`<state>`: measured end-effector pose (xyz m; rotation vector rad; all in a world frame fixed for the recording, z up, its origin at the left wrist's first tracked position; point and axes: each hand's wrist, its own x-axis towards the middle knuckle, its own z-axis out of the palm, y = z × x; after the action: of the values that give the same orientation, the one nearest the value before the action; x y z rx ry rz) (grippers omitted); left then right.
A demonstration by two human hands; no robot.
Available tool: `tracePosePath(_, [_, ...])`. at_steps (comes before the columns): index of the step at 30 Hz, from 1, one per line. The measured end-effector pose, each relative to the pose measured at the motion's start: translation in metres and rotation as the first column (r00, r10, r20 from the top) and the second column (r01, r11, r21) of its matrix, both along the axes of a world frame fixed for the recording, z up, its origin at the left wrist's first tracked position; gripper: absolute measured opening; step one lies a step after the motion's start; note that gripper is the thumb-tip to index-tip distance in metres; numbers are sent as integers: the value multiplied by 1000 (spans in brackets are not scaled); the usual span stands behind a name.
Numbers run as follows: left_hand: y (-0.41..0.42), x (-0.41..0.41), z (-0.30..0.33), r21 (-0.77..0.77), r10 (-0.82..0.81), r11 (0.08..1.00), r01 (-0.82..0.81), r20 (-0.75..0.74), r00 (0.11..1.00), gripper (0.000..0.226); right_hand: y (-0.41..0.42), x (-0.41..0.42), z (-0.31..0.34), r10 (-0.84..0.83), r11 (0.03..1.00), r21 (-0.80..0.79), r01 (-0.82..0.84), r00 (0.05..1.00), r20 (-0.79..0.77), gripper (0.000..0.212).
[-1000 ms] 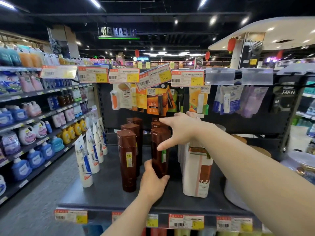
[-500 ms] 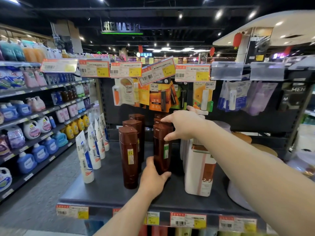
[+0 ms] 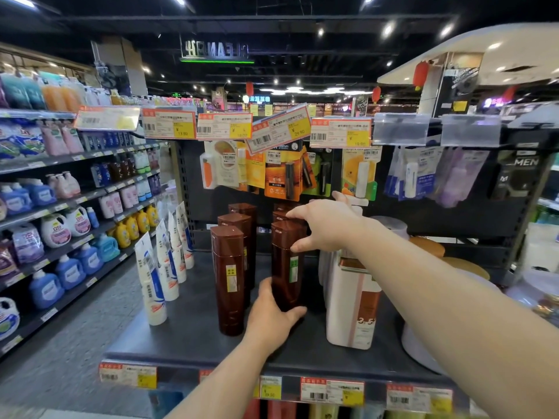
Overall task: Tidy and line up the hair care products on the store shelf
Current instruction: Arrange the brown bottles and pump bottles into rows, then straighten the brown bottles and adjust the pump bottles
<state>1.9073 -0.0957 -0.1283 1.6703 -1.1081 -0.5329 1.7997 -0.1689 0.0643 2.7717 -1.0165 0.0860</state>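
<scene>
Brown bottle (image 3: 286,261) upright mid-shelf (image 3: 187,337), front of right brown row. Left hand (image 3: 273,317) grips its base; right hand (image 3: 325,226) grasps its cap. Second brown row (image 3: 230,276) just left; white tubes (image 3: 157,276) farther left; white pump bottle (image 3: 351,300) right.

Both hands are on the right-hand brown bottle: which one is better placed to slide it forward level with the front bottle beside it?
Probably the left hand: it grips the brown bottle at its base on the shelf. The right hand only steadies its cap.
</scene>
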Motion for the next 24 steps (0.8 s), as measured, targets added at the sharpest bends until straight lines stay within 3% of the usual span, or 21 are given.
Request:
tracePosePath(5, [8, -1, 8, -68, 26, 997, -28, -17, 1000, 83, 1, -3, -2, 0, 1000, -10, 0, 999, 33, 75])
tracePosePath(11, [32, -7, 33, -200, 79, 977, -73, 22, 997, 85, 14, -25, 0, 45, 999, -21, -41, 977, 208, 75])
tracePosePath(16, [52, -30, 55, -436, 188, 888, -148, 50, 981, 67, 34, -70, -2, 33, 999, 19, -43, 926, 376, 74])
tracePosePath(20, [50, -71, 91, -563, 5, 827, 1, 10, 1000, 54, 43, -111, -9, -1, 997, 67, -41, 848, 529, 65])
tracePosePath(24, [34, -123, 102, -609, -200, 774, 172, 23, 980, 47, 37, -162, -14, -92, 994, 101, 42, 829, 552, 67])
